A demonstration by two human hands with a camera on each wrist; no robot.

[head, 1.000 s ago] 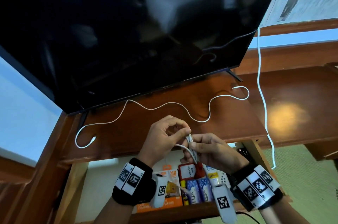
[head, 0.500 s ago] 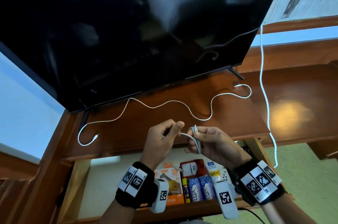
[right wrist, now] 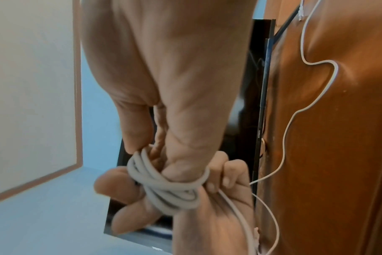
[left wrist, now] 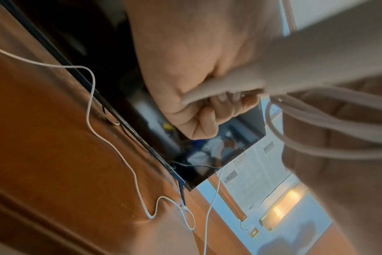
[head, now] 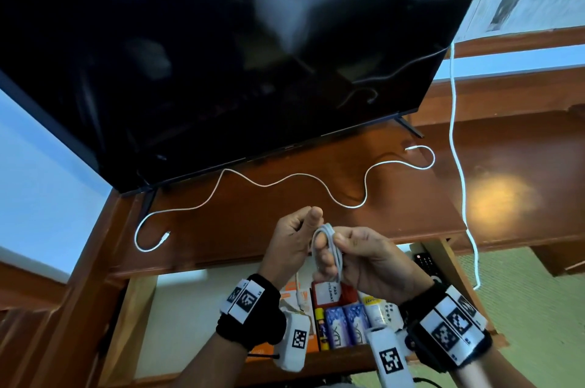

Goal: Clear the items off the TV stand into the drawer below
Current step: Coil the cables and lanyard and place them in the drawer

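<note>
White coiled charging cable [head: 327, 250] pinched in right hand [head: 373, 264] above open wooden drawer [head: 142, 318]; left hand [head: 292, 242] curled on its loose end. Might spring uncoiled if released. Second white cable [head: 285, 180] along brown TV stand [head: 395, 197] back edge.

White cable [head: 329, 248] coiled in loops betw. both hands above open drawer [head: 177, 324]; 2nd white cable [head: 285, 180] snakes loose across wooden TV stand [head: 395, 197] top.
</note>
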